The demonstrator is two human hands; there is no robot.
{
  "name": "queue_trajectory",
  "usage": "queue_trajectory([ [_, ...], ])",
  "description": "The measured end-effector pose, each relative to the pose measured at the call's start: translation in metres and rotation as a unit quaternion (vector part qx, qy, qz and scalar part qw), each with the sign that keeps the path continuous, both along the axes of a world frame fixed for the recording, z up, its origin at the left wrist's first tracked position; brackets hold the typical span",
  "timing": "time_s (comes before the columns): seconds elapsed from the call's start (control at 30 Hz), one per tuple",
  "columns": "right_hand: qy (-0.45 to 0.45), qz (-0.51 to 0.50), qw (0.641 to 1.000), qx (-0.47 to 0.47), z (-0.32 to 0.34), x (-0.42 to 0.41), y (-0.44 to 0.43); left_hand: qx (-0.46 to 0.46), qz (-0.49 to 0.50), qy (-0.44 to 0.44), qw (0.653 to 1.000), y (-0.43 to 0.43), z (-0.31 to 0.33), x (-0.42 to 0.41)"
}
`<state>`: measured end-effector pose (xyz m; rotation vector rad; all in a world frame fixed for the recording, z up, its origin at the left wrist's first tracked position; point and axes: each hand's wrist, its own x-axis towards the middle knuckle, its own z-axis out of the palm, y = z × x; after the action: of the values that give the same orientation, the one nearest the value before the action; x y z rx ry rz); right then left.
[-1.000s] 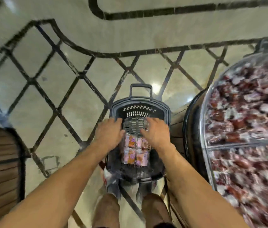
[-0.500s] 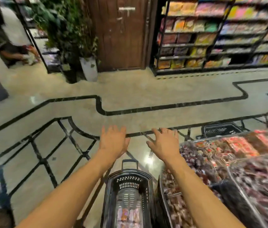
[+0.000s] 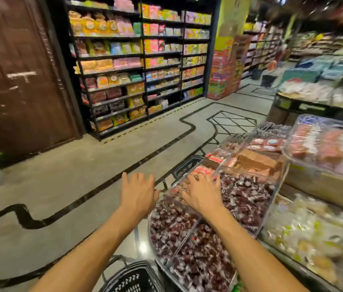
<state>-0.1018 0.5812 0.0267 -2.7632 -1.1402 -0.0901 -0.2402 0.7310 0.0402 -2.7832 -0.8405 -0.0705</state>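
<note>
L hand (image 3: 139, 194) & R hand (image 3: 203, 191) splayed wide, empty — R hand over crinkly red-wrapped sweets (image 3: 246, 199) in clear bin (image 3: 276, 187).

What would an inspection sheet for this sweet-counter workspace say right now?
Surface: clear display bin, split into compartments, standing on a tiled floor.
Job's things: dark red wrapped candies fill the near compartments; a black shopping basket sits on the floor under the arms.
Clutter: second black basket at the bin's far end; other trays of sweets to the right.
Hands: left hand open, fingers spread, beside the bin's edge; right hand open over the candies, contact unclear.
Cables: nothing seen.
Surroundings: snack shelves, brown door; right side blurred.
</note>
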Motion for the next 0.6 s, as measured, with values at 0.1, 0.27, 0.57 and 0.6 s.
queue_trajectory([
  [0.1, 0.0, -0.072, 0.997, -0.001, 0.002, 0.004, -0.065, -0.014, -0.074, 0.012, 0.997, -0.044, -0.007, 0.024],
  [0.27, 0.022, -0.175, 0.984, -0.007, 0.005, 0.001, -0.171, -0.017, -0.171, 0.023, 0.985, -0.128, -0.007, 0.053],
  [0.57, 0.036, -0.292, 0.956, 0.02, 0.002, 0.002, -0.33, -0.017, -0.295, 0.002, 0.955, -0.284, 0.014, 0.104],
  [0.6, 0.035, -0.302, 0.952, 0.025, 0.0, 0.003, -0.35, -0.017, -0.306, 0.001, 0.952, -0.302, 0.013, 0.109],
])
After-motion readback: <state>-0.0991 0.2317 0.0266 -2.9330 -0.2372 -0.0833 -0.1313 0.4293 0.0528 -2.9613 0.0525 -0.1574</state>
